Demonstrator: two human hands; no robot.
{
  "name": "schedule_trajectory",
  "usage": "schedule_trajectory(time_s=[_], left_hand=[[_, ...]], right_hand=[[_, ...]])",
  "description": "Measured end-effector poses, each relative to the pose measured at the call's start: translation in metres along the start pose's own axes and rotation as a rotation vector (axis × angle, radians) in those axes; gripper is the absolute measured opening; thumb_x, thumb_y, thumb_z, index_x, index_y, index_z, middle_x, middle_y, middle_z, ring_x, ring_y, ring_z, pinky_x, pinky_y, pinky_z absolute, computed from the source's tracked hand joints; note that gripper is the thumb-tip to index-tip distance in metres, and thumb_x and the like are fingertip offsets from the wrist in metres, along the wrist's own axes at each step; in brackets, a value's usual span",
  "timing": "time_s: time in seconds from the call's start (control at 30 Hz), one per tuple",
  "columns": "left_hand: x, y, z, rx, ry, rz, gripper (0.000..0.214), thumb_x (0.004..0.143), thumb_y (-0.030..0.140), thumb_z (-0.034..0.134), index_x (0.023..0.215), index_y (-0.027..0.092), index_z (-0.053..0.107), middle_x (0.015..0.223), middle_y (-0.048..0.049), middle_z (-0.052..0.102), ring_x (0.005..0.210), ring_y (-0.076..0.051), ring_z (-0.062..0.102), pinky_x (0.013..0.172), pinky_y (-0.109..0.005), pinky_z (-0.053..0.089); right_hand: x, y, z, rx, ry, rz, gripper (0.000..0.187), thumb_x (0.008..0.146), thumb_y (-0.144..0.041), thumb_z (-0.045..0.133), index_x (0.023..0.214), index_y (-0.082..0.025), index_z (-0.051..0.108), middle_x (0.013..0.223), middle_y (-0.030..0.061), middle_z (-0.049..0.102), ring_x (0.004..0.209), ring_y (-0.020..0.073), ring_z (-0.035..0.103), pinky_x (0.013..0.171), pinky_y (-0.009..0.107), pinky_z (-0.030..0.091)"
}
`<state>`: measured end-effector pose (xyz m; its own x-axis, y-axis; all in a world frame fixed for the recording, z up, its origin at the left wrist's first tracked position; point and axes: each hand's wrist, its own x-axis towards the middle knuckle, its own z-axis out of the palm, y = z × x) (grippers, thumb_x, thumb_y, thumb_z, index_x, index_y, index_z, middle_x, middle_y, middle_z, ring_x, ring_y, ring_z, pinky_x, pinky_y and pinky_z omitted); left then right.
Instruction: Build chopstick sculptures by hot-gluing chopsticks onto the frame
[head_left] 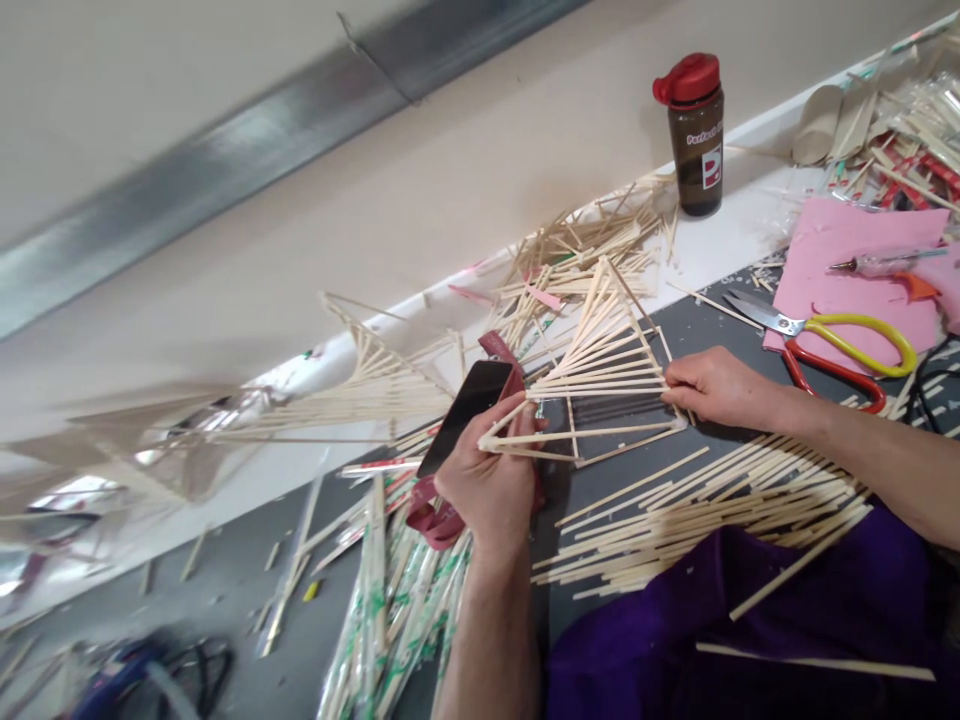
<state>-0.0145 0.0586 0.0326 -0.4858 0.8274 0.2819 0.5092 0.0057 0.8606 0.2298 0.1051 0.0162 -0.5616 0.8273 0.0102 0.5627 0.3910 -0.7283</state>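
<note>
The stick frame (615, 340) is up in the air over the surface (232, 572), between its wall-side edge and the near edge by the person's lap. The left hand's (491, 480) grip is closed around the left end, where the fanned sticks gather; the right hand (716, 388) pinches the opposite end, thumb against fingers. Those thin joints worry me: twist one end against the other and a stick could snap or pop loose. Lowered carelessly, the frame might catch the phone (466, 415) just beyond the left hand, or roll on the loose sticks (697, 515) toward the near edge.
</note>
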Motion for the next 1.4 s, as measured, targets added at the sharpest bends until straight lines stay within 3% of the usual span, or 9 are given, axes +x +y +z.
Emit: schedule_trajectory(time_s=[0.47,0.8,1.17,1.4], left_hand=[[-0.002,0.010,0.003,-0.030,0.033,-0.025,0.030,0.070,0.037,0.077,0.090,0.015,0.076,0.064,-0.0026,0.071,0.054,-0.014,0.066,0.049,-0.022,0.052],[-0.002,0.004,0.002,0.002,0.030,-0.018,0.032,0.071,0.040,0.075,0.093,0.016,0.076,0.075,-0.0049,0.074,0.060,-0.016,0.068,0.054,-0.024,0.054],[-0.001,0.003,0.002,-0.025,0.007,-0.023,0.032,0.072,0.040,0.075,0.093,0.016,0.075,0.069,-0.0032,0.071,0.056,-0.015,0.067,0.050,-0.022,0.051],[0.000,0.000,-0.004,0.029,-0.004,-0.040,0.032,0.071,0.042,0.075,0.092,0.017,0.075,0.066,-0.0021,0.070,0.056,-0.014,0.066,0.050,-0.021,0.050]], right_hand=[[0.002,-0.003,-0.003,0.037,-0.028,0.004,0.023,0.087,-0.020,0.053,0.065,-0.015,0.053,0.060,-0.0027,0.051,0.059,0.0082,0.047,0.059,0.021,0.030],[0.002,-0.001,-0.004,-0.001,-0.056,-0.023,0.026,0.090,-0.021,0.051,0.065,-0.016,0.051,0.063,-0.0014,0.052,0.062,0.0094,0.047,0.061,0.022,0.031],[0.001,0.000,-0.003,-0.035,-0.060,-0.036,0.028,0.091,-0.022,0.051,0.064,-0.016,0.050,0.063,-0.0012,0.050,0.062,0.0099,0.047,0.061,0.022,0.031],[0.001,-0.004,0.003,-0.130,-0.043,-0.037,0.025,0.092,-0.022,0.051,0.068,-0.015,0.056,0.069,0.0035,0.059,0.068,0.0135,0.051,0.064,0.025,0.033]])
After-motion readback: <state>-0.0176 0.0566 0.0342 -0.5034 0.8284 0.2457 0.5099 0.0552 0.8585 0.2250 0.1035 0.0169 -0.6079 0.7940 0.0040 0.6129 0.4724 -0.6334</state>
